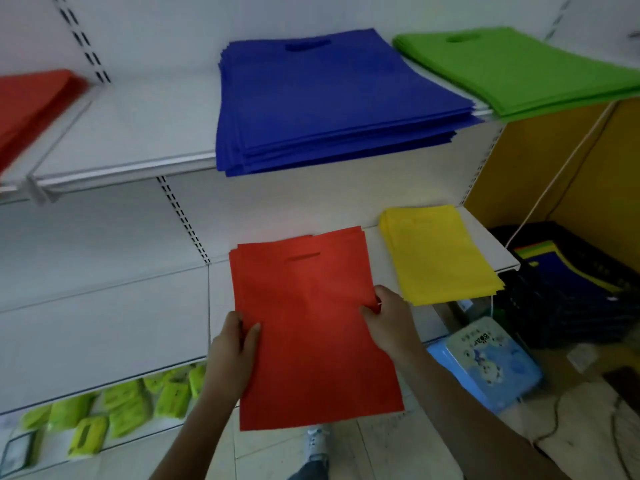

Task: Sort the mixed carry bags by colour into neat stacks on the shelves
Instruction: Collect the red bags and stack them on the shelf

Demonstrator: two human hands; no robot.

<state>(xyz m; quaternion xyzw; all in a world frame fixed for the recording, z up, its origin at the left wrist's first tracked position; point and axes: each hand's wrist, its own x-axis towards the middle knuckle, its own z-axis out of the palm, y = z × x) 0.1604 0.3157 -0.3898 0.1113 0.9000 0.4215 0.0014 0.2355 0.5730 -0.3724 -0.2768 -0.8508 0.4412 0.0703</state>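
A small stack of red carry bags (311,323) lies half on the lower white shelf (104,306), its near end overhanging the front edge. My left hand (232,355) grips its left edge, thumb on top. My right hand (388,323) pinches its right edge. To the right, a yellow stack (436,254) lies on the same shelf. On the upper shelf (138,140) sit a blue stack (329,102), a green stack (519,67) and, at the far left, another red stack (27,105).
A black crate (571,289) holding mixed coloured bags stands on the floor at right, beside a yellow wall panel (554,161). A light-blue package (491,358) lies below it. Green packets (128,407) fill the bottom shelf. My shoe (317,441) shows on the tiled floor.
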